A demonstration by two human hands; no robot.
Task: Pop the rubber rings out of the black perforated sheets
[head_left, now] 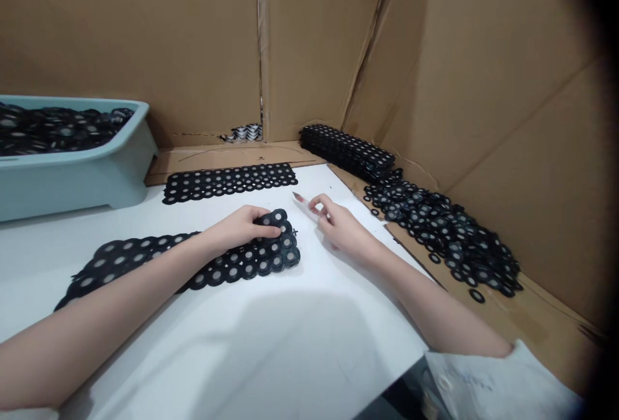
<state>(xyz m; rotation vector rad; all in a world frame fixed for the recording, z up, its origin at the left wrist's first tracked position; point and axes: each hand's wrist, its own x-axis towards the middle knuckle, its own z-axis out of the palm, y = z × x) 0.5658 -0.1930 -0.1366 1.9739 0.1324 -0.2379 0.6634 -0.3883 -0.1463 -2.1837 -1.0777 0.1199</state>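
A long black sheet of joined rings with grey centres (145, 259) lies across the white table (271, 336). My left hand (244, 226) presses down on its right end, fingers curled over the top rows. My right hand (338, 223) hovers just right of the sheet and pinches a thin pointed tool (304, 202) whose tip points up and left. A second ring sheet (229, 181) lies flat farther back.
A pale blue tub (72, 175) full of black rings stands at the left. A stack of ring sheets (345, 149) and a loose heap of single rings (445, 233) lie on cardboard at the right. Cardboard walls (314, 39) close the back and right.
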